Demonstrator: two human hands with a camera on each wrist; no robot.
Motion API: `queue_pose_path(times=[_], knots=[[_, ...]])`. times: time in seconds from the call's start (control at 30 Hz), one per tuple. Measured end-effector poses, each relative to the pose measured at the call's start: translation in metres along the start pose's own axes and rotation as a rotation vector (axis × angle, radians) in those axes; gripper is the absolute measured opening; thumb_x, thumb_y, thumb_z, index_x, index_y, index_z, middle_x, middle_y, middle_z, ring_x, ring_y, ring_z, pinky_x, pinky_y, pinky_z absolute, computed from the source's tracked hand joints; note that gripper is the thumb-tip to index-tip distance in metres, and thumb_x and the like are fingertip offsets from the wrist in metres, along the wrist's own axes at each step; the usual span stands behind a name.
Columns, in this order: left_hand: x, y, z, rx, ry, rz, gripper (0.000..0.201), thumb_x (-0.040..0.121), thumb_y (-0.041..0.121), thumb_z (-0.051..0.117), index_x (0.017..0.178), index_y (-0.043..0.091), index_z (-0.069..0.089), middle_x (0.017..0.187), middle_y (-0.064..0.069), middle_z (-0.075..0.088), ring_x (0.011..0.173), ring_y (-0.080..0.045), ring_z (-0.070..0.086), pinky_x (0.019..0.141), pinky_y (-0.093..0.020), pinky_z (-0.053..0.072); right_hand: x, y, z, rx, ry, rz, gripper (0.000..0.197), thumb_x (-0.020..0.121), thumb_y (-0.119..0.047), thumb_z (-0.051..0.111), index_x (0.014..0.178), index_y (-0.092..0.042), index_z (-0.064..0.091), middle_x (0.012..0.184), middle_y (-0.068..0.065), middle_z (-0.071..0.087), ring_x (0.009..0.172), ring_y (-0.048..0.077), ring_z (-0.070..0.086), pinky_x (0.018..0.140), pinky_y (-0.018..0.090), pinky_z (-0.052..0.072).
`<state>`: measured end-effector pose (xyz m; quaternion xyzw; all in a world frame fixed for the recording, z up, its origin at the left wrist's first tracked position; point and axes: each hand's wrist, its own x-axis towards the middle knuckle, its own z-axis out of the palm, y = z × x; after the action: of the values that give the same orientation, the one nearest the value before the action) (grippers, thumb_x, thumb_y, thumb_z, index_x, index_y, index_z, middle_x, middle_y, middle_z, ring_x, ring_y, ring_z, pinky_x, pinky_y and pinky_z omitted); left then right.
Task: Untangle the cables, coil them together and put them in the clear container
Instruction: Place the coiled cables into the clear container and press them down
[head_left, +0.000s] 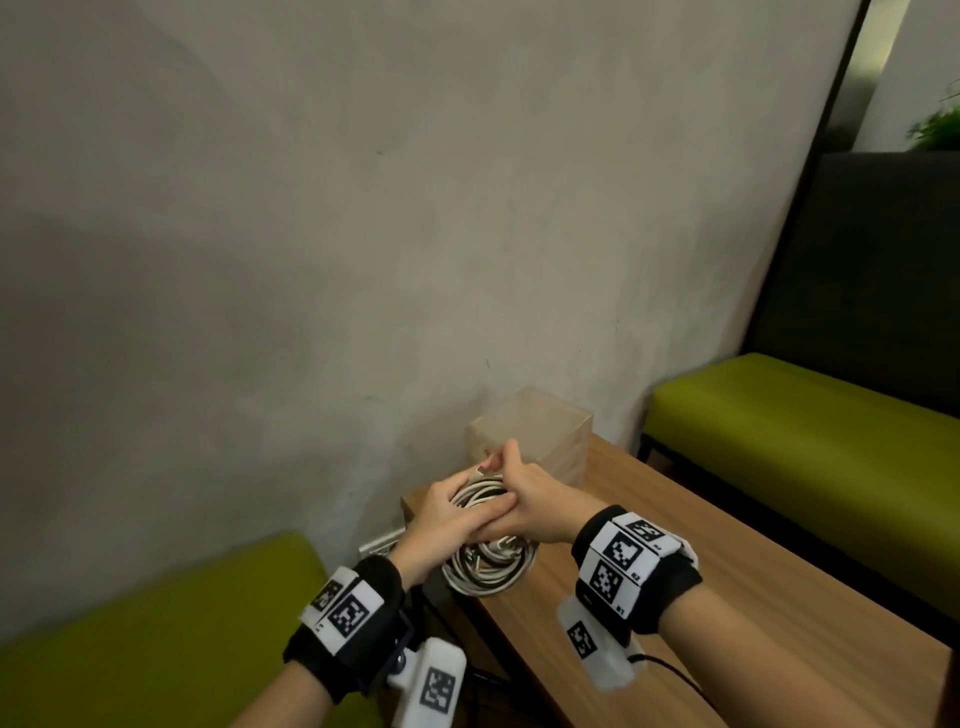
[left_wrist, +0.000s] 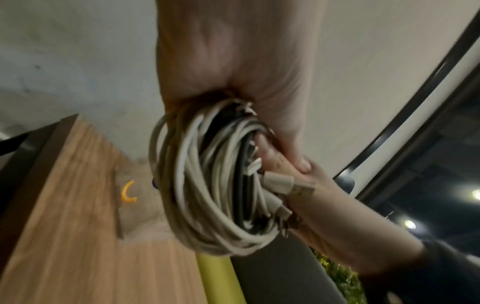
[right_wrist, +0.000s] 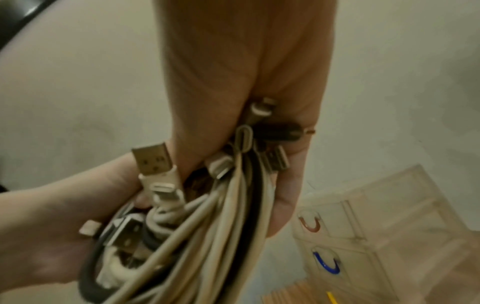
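A coil of white and black cables (head_left: 488, 564) hangs above the near-left end of the wooden table (head_left: 727, 597). My left hand (head_left: 441, 514) grips the coil's upper left side and my right hand (head_left: 524, 499) grips its top from the right, the fingers of both overlapping. The left wrist view shows the cable coil (left_wrist: 207, 185) wound in many loops, with USB plugs (left_wrist: 288, 185) sticking out by the fingers. In the right wrist view several plugs (right_wrist: 155, 164) bunch at the top of the cable coil (right_wrist: 233, 205). The clear container (head_left: 535, 431) stands just behind the hands against the wall.
A grey wall (head_left: 363, 234) rises straight behind the table. Green bench cushions lie at the left (head_left: 145, 623) and right (head_left: 805, 441). In the right wrist view the clear container (right_wrist: 376, 216) shows small coloured hook-shaped handles (right_wrist: 327, 265).
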<state>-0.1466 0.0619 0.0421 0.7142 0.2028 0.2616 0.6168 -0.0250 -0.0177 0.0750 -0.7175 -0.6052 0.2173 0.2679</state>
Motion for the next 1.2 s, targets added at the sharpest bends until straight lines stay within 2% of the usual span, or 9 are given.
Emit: queue_pose_path(times=[0.17, 0.3, 0.37, 0.47, 0.53, 0.6, 0.8, 0.97, 1.2], knots=[[0.014, -0.004, 0.002, -0.022, 0.114, -0.018, 0.005, 0.075, 0.020, 0.075, 0.078, 0.023, 0.075, 0.073, 0.004, 0.074, 0.072, -0.007, 0.068, 0.066, -0.020, 0.051, 0.009, 0.014, 0.004, 0.035, 0.089, 0.001, 0.059, 0.071, -0.037, 0.077, 0.094, -0.014, 0.028, 0.082, -0.007, 0.046, 0.071, 0.002, 0.045, 0.055, 0.015, 0.038], [0.031, -0.007, -0.004, -0.242, 0.154, -0.171, 0.006, 0.078, 0.015, 0.071, 0.081, 0.010, 0.074, 0.076, -0.009, 0.073, 0.065, -0.012, 0.067, 0.061, -0.021, 0.051, 0.024, 0.030, -0.010, 0.277, 0.032, 0.073, 0.041, 0.080, -0.048, 0.063, 0.102, -0.016, 0.050, 0.097, 0.000, 0.060, 0.087, 0.012, 0.056, 0.069, 0.025, 0.045], [0.039, -0.008, -0.008, -0.311, 0.190, -0.220, 0.011, 0.078, 0.014, 0.071, 0.084, 0.005, 0.073, 0.075, -0.009, 0.073, 0.063, -0.013, 0.067, 0.058, -0.019, 0.053, 0.029, 0.042, -0.015, 0.368, 0.221, 0.089, 0.032, 0.086, -0.043, 0.051, 0.103, -0.017, 0.057, 0.101, 0.001, 0.061, 0.098, 0.017, 0.056, 0.078, 0.029, 0.045], [0.049, -0.012, -0.014, -0.371, 0.235, -0.257, 0.013, 0.078, 0.014, 0.072, 0.082, 0.002, 0.073, 0.067, -0.008, 0.072, 0.056, -0.014, 0.066, 0.053, -0.019, 0.052, 0.038, 0.069, -0.009, -0.318, 0.485, 0.192, 0.040, 0.092, -0.040, 0.047, 0.128, -0.022, 0.044, 0.131, 0.005, 0.045, 0.129, 0.023, 0.034, 0.102, 0.040, 0.031], [0.054, -0.016, -0.017, -0.360, 0.245, -0.272, 0.013, 0.076, 0.016, 0.073, 0.080, 0.003, 0.073, 0.069, -0.009, 0.072, 0.058, -0.016, 0.066, 0.057, -0.022, 0.052, 0.047, 0.083, 0.002, -0.557, 0.377, 0.284, 0.061, 0.092, -0.043, 0.046, 0.144, -0.023, 0.021, 0.152, 0.007, 0.020, 0.142, 0.028, 0.010, 0.111, 0.053, 0.017], [0.058, -0.020, -0.018, -0.344, 0.234, -0.278, 0.014, 0.076, 0.017, 0.073, 0.081, 0.003, 0.073, 0.071, -0.010, 0.072, 0.060, -0.017, 0.067, 0.058, -0.023, 0.052, 0.052, 0.091, 0.010, -0.547, 0.289, 0.337, 0.065, 0.094, -0.046, 0.040, 0.147, -0.026, 0.009, 0.157, 0.004, 0.005, 0.144, 0.031, -0.002, 0.111, 0.060, 0.012], [0.058, -0.021, -0.019, -0.253, 0.172, -0.265, 0.009, 0.076, 0.015, 0.073, 0.076, 0.005, 0.074, 0.072, -0.010, 0.072, 0.062, -0.016, 0.066, 0.065, -0.025, 0.053, 0.047, 0.104, 0.006, -0.509, 0.276, 0.284, 0.052, 0.097, -0.040, 0.035, 0.146, -0.030, 0.018, 0.156, 0.001, 0.013, 0.145, 0.030, -0.001, 0.109, 0.062, 0.016], [0.057, -0.011, -0.009, -0.282, 0.163, -0.269, 0.011, 0.077, 0.018, 0.073, 0.080, 0.007, 0.074, 0.078, -0.010, 0.073, 0.067, -0.017, 0.067, 0.071, -0.027, 0.053, 0.006, 0.120, -0.020, -0.516, 0.146, 0.143, 0.050, 0.097, -0.034, 0.039, 0.144, -0.036, 0.021, 0.155, -0.009, 0.014, 0.145, 0.019, 0.002, 0.111, 0.059, 0.012], [0.054, 0.010, 0.035, -0.255, 0.097, -0.259, 0.012, 0.080, 0.018, 0.071, 0.082, 0.007, 0.071, 0.066, -0.001, 0.072, 0.057, -0.009, 0.066, 0.053, -0.016, 0.051, -0.055, 0.121, -0.037, -0.532, 0.026, 0.084, 0.054, 0.097, -0.025, 0.042, 0.144, -0.038, 0.018, 0.156, -0.013, 0.012, 0.145, 0.014, 0.003, 0.115, 0.052, 0.013]])
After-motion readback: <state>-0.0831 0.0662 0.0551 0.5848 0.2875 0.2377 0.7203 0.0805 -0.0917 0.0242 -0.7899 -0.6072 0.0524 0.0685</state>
